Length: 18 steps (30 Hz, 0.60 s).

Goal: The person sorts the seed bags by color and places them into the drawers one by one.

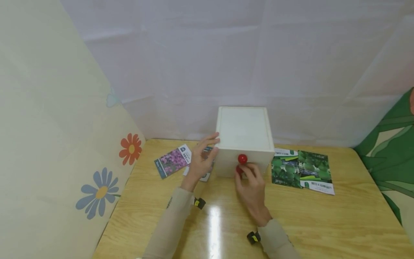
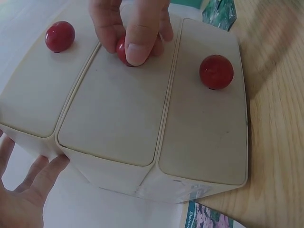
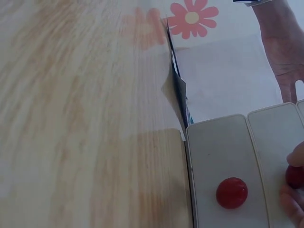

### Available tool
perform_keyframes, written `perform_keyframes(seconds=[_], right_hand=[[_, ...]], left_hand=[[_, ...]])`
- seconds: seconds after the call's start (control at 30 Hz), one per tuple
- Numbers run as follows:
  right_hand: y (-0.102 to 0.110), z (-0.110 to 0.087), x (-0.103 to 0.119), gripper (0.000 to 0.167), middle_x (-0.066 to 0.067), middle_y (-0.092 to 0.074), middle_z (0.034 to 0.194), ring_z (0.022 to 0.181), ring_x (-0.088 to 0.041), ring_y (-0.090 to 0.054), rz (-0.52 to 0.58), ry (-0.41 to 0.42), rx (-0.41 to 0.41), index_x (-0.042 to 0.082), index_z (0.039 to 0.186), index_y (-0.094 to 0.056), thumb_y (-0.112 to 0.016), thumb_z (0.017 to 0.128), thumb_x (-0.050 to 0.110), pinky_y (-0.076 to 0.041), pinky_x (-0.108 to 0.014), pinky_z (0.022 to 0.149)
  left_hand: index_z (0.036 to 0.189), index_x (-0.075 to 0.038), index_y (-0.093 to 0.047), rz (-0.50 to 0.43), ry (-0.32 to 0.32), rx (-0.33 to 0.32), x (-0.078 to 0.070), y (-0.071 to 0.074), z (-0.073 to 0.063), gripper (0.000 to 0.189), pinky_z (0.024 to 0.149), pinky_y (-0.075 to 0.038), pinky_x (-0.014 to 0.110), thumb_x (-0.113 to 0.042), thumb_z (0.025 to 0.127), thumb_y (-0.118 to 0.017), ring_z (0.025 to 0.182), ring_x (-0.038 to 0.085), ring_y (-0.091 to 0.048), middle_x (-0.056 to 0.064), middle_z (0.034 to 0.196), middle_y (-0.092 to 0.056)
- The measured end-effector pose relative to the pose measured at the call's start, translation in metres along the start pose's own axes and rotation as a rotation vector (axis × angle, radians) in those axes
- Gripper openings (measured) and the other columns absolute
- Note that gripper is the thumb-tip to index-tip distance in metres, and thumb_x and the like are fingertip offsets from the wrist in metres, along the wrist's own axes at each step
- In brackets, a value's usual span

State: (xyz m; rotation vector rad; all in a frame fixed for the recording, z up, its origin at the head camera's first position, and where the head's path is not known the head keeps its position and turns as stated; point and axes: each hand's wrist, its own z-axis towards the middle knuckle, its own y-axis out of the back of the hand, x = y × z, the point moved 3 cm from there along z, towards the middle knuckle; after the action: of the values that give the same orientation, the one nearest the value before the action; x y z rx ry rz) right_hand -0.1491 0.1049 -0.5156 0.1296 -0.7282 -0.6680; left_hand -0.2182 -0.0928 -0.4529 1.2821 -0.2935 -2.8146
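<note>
A white box with three drawers stands on the table against the back wall. Each drawer front carries a round red knob, the top one in plain sight. My right hand pinches the middle drawer's knob between thumb and fingers, and the middle drawer front looks level with its neighbours. The lowest knob is untouched. With fingers spread, my left hand rests against the left side of the box near its top edge.
A purple-flower packet lies on the table left of the box, with another packet partly hidden behind my left hand. Green-leaf packets lie to the right. Flower-printed panels border the table.
</note>
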Motion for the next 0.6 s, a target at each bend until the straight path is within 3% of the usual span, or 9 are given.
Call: perform_keyframes(seconds=[0.2,0.3,0.5,0.6], right_hand=[[0.0,0.0,-0.001,0.023,-0.015,-0.07,0.11,0.093,-0.024,-0.072,0.021,0.014,-0.007,-0.001,0.106,-0.078,-0.084,0.083,-0.005,-0.055,-0.007,0.088],[0.0,0.0,-0.002,0.024,-0.015,-0.07,0.11,0.093,-0.024,-0.072,0.028,0.017,-0.007,-0.002,0.106,-0.078,-0.084,0.083,-0.005,-0.056,-0.007,0.087],[0.0,-0.001,-0.001,0.024,-0.015,-0.069,0.109,0.092,-0.024,-0.072,0.041,0.003,0.005,-0.002,0.106,-0.078,-0.083,0.083,-0.005,-0.055,-0.006,0.087],[0.001,-0.001,0.0,0.023,-0.015,-0.069,0.11,0.093,-0.024,-0.072,0.04,-0.004,0.01,-0.002,0.106,-0.078,-0.084,0.083,-0.005,-0.054,-0.005,0.088]], left_hand=[[0.127,0.006,-0.068,0.018,0.008,-0.013,-0.001,-0.002,0.0,0.032,0.085,-0.067,0.052,0.014,0.096,-0.064,0.135,0.045,-0.061,0.026,0.15,-0.06],[0.125,0.01,-0.067,0.026,0.01,-0.018,-0.011,-0.003,0.002,0.03,0.084,-0.067,0.055,0.015,0.096,-0.063,0.134,0.048,-0.061,0.03,0.147,-0.06],[0.123,0.013,-0.066,0.025,0.01,-0.016,-0.038,0.0,0.006,0.025,0.087,-0.067,0.046,0.01,0.098,-0.064,0.133,0.047,-0.062,0.034,0.144,-0.06],[0.123,0.013,-0.066,0.02,0.017,-0.013,-0.032,0.0,0.005,0.025,0.088,-0.067,0.043,0.01,0.099,-0.063,0.134,0.047,-0.061,0.033,0.145,-0.06]])
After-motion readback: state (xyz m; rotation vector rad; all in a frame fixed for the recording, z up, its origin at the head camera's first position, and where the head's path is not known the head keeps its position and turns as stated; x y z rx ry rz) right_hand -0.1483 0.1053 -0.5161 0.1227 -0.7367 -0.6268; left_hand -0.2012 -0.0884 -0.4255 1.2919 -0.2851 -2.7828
